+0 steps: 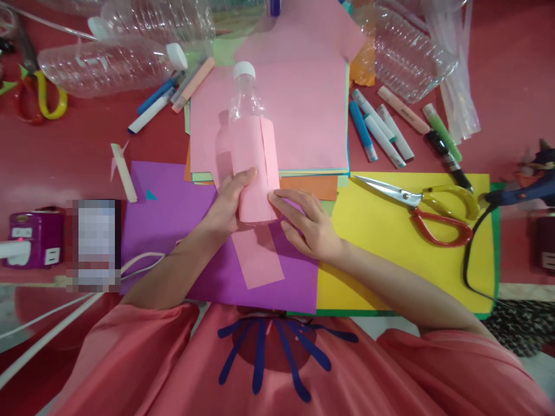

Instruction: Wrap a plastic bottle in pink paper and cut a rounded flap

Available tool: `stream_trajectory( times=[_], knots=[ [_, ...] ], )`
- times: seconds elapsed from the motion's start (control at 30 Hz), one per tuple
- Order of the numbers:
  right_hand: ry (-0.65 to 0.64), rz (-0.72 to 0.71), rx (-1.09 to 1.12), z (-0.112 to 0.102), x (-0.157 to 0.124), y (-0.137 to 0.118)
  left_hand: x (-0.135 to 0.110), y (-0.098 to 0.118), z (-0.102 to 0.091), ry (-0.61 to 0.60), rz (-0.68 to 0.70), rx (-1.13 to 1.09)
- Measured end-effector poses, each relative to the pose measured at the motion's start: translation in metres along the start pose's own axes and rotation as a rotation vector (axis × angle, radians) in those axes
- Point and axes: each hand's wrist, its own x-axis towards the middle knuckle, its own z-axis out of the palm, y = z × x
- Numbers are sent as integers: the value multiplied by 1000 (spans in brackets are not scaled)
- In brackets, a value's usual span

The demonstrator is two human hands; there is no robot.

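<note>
On my feed the bottle points its white cap away from the person, over the near edge of the pink sheet stack and the purple sheet. I can't tell if it rests on them or is held just above. A pink paper wrap covers its body. Left hand is closed round the wrapped lower part from the left. Right hand is flat & spread, fingertips pressing the wrap's right edge near the base, not gripping. Both hands are close together on the same piece. Main risk imo: the overlap flap stands a bit proud higher up, where no finger holds it, so it could spring open or set skewed if the press eases. The bottle looks round & thin-walled, so it could roll, or dent under the left grip & crease the paper. A loose pink strip lies just below the base, between the wrists, and could get dragged along. I can't see whether any glue is on the paper. The glue gun sits far right w/ its cord looping over the yellow sheet, near the scissors. A right-arm sweep could snag either.
</note>
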Motion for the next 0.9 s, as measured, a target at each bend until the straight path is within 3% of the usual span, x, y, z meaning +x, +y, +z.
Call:
stream_trajectory(
  times=[0.17,0.6,0.7,0.77,0.9],
  knots=[
    [57,-46,11,1,1,-1,1,1,1,67,-83,-103],
    [-39,-61,116,0,-6,3,1,4,3,40,-33,-64],
    [10,-63,216,-2,-7,4,0,6,3,36,-11,-79],
    [82,37,310,-2,-5,6,0,5,2,-15,-30,-75],
    [164,458,559,4,-1,16,0,-8,-2,-116,-36,19]
  ],
)
